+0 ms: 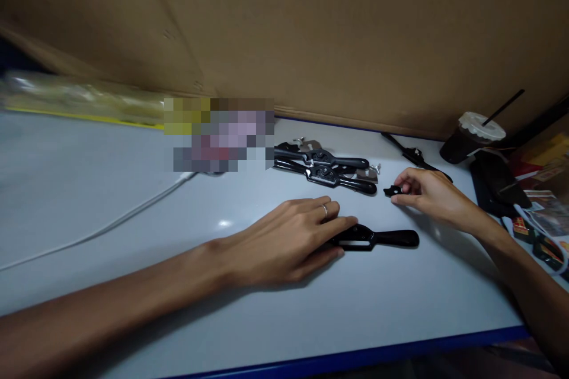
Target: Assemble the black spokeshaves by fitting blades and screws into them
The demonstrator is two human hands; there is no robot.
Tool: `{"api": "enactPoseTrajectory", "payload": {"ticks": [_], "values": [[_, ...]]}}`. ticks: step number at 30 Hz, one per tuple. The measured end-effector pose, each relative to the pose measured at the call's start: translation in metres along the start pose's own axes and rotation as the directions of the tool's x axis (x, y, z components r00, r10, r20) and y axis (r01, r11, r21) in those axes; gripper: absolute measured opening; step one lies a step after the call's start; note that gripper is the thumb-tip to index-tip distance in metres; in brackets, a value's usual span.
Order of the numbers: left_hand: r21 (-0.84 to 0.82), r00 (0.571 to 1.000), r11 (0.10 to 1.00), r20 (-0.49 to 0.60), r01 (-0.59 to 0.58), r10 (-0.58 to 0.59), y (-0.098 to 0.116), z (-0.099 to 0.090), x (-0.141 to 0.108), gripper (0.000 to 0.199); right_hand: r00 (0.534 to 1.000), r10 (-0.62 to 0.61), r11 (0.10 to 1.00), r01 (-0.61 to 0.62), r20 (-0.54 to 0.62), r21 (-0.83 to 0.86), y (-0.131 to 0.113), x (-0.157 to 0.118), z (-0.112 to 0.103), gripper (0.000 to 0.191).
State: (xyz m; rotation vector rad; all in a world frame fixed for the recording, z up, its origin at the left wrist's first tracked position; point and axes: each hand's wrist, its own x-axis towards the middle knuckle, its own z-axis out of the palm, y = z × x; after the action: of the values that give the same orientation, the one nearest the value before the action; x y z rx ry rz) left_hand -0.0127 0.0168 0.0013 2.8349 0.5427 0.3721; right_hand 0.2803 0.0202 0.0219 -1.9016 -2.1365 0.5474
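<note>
Black handled tool point(383, 238) flat under left hand point(302, 237); small black piece point(391, 191) in right hand point(424, 194).

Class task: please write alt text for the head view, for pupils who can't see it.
A person's left hand holds a black handled tool on a pale table; the right hand pinches a small black piece. Similar tools lie beyond.
</note>
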Motion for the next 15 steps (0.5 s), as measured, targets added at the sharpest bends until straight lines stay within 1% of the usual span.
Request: {"api": "enactPoseTrajectory", "payload": {"ticks": [5,7,9,12,14,15], "values": [[0.002,1.000,1.000,0.002,0.002,-0.002,-0.001,0.001,-0.001,0.028,1.000,0.002,1.000,-0.002,0.006,0.030,0.000,0.001,0.001,0.018],[0.002,1.000,1.000,-0.002,-0.003,0.003,-0.001,0.001,-0.001,0.028,1.000,-0.025,0.996,0.025,-0.001,0.081,0.001,0.001,0.003,0.016],[0.000,1.000,1.000,-0.004,-0.003,0.003,-0.001,0.002,-0.001,0.028,0.997,-0.071,0.985,0.076,-0.038,0.152,-0.002,0.000,0.006,0.013],[-0.002,1.000,1.000,0.003,0.001,-0.001,-0.001,0.002,-0.001,0.028,0.988,-0.122,0.944,0.146,-0.096,0.295,-0.016,-0.006,0.010,0.006],[0.001,1.000,1.000,0.009,0.002,-0.002,-0.001,0.002,-0.001,0.027,0.982,-0.151,0.903,0.184,-0.113,0.389,-0.029,-0.013,0.013,0.008],[0.004,1.000,1.000,0.010,0.001,-0.001,-0.001,0.002,-0.001,0.025,0.978,-0.169,0.889,0.204,-0.119,0.410,-0.036,-0.017,0.014,0.008]]}}
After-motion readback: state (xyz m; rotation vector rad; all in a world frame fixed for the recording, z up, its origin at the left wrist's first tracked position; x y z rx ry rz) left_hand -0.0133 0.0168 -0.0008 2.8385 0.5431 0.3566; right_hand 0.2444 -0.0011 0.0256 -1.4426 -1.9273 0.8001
